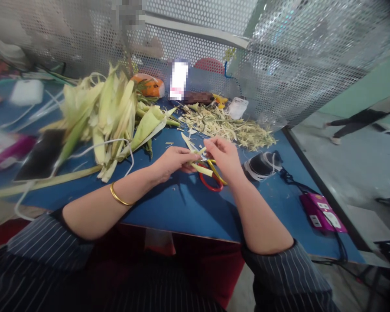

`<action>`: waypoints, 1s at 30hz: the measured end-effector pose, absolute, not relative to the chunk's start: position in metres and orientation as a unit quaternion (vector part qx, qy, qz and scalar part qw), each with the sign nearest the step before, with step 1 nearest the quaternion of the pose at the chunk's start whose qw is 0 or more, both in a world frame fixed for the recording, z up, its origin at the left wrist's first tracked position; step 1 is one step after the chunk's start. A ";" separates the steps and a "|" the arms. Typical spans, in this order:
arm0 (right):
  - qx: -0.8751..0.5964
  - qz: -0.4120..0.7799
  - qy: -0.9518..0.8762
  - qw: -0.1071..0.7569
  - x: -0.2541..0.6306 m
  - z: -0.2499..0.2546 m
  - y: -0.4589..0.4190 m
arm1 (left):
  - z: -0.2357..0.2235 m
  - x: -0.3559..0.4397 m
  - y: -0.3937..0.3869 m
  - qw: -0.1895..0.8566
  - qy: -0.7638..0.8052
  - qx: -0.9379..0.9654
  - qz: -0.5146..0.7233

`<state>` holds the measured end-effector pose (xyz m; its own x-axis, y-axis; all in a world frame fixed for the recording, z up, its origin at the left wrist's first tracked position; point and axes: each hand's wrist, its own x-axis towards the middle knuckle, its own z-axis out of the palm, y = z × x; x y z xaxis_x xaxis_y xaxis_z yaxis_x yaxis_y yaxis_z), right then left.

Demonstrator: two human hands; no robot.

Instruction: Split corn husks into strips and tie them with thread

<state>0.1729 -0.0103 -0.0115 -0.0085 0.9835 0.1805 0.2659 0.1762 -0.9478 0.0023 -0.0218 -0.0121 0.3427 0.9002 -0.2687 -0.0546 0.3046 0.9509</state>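
Note:
Over the blue table, my left hand (177,160) is closed around a pale green corn husk strip (201,169), which pokes out past the fingertips. Facing it, my right hand (223,156) pinches the strip's upper end between thumb and fingers. Scissors (211,187) with one red and one yellow handle loop lie on the table just below the hands; their blades are partly hidden. To the left rises a big heap of corn husks (112,108). Beyond my hands spreads a pile of shredded husk pieces (227,125).
A black cord-wrapped object (262,166) and a purple power strip (321,212) sit at the right. A white cable (100,146) crosses the left side near a dark phone-like slab (40,155). Behind stands a perforated metal screen (279,47); a person's legs (354,123) show beyond.

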 end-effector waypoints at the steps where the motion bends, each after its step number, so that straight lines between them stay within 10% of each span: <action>1: -0.518 0.418 -0.592 0.455 0.173 -0.012 -0.010 | -0.012 0.002 -0.021 0.665 0.456 0.478 0.349; 12: -0.539 0.411 -0.513 0.527 0.166 -0.014 -0.012 | -0.009 -0.003 -0.015 0.649 0.454 0.445 0.418; 18: -0.482 0.498 -0.639 0.333 0.156 -0.012 -0.025 | -0.007 -0.003 -0.012 0.685 0.449 0.326 0.472; 25: -0.481 0.136 -0.808 0.311 0.145 -0.023 -0.038 | -0.010 -0.001 -0.012 0.672 0.451 0.363 0.462; 30: -0.460 0.178 -0.813 0.310 0.147 -0.016 -0.043 | -0.010 -0.006 -0.005 0.669 0.445 0.348 0.483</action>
